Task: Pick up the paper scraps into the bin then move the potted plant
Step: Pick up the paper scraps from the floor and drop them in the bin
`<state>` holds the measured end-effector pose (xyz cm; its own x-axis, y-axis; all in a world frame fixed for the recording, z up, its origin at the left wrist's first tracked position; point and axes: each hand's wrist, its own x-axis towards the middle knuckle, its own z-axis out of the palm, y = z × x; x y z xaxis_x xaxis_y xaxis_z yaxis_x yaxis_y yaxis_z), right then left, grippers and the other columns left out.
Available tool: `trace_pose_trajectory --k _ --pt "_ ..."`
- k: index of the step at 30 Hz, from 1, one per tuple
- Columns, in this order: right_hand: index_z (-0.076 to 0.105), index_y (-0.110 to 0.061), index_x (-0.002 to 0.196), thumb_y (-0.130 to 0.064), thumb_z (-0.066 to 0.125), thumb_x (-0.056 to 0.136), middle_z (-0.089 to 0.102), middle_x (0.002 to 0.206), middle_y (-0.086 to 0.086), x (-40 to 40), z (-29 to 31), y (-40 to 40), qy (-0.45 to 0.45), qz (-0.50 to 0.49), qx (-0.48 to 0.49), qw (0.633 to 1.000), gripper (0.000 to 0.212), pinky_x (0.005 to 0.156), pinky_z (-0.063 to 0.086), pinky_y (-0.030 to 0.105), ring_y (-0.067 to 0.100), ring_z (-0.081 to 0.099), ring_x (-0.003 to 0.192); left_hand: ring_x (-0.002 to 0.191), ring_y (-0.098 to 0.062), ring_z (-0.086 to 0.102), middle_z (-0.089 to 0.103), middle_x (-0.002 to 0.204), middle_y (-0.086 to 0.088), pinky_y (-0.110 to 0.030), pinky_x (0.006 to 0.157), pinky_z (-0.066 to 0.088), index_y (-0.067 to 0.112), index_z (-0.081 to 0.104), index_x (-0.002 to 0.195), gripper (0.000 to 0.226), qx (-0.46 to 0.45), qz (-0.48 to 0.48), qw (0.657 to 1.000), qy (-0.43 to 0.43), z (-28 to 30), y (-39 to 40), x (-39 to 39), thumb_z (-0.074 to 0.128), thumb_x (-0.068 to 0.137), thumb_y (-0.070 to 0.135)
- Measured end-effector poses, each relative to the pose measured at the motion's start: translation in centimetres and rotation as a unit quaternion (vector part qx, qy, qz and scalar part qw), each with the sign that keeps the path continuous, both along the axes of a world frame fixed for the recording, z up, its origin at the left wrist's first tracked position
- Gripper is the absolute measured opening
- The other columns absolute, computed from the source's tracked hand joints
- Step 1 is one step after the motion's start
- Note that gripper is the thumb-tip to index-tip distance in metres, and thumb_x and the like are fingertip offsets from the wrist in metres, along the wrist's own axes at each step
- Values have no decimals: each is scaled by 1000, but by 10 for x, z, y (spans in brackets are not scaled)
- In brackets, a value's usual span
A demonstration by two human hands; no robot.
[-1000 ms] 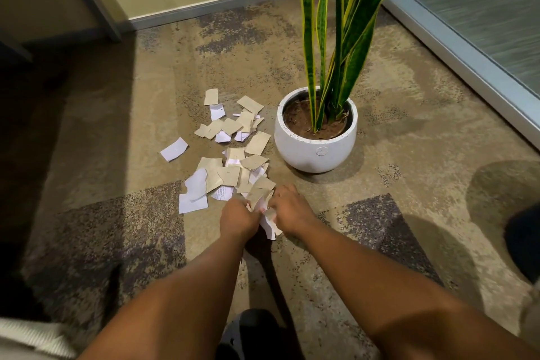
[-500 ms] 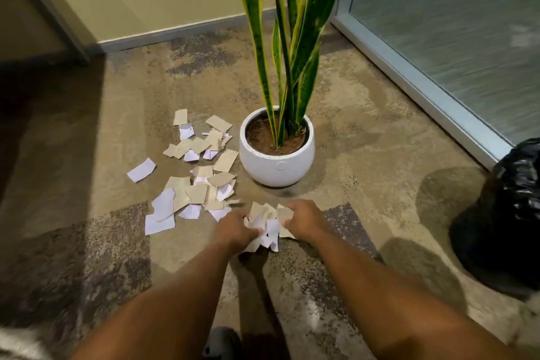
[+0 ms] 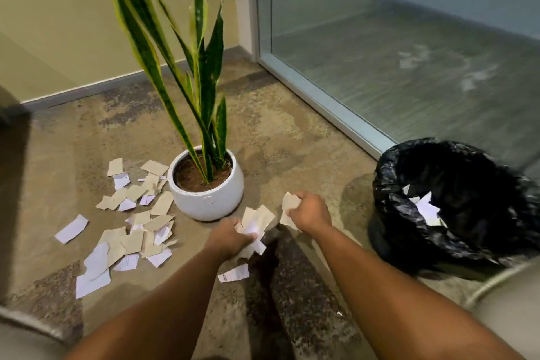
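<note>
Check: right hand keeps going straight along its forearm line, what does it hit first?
Likely nothing close. The right hand, gripping paper scraps, points up-left past the white pot onto bare carpet. The bin sits off to its right. Depth is uncertain.

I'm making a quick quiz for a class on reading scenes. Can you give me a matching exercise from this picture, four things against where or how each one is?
Things:
1. left hand
2. potted plant
3. bin
4. single white scrap

States:
A. lined with a black bag, scraps inside
B. grips a bunch of paper scraps
C. lies alone on the carpet below the left hand
D. stands upright beside the scattered scraps

Pairs: 1-B, 2-D, 3-A, 4-C
</note>
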<state>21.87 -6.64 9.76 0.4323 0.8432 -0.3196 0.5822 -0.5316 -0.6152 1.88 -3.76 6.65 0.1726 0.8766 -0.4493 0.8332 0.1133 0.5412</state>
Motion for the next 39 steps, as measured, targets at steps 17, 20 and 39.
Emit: trace_pose_trajectory --k 17,20,39 --pt "52 -28 131 -18 59 91 58 128 6 126 151 -29 -104 -157 175 966 42 85 47 36 30 59 112 83 -20 69 73 97 -3 -31 67 54 17 69 106 34 85 -79 979 -165 164 23 200 74 77 37" --pt "51 -29 133 -16 60 90 58 131 5 147 165 -42 -113 -205 177 956 46 85 46 35 30 59 114 72 -16 67 71 85 -1 -29 60 53 20 68 87 22 100 -107 976 -160 182 13 235 74 73 37" --pt "53 -16 133 -28 65 86 52 136 12 193 176 -91 -60 -349 104 930 49 96 47 41 33 51 126 84 -15 66 73 108 -10 -16 73 46 12 70 111 29 52 -184 958 -212 178 -36 340 65 83 7"
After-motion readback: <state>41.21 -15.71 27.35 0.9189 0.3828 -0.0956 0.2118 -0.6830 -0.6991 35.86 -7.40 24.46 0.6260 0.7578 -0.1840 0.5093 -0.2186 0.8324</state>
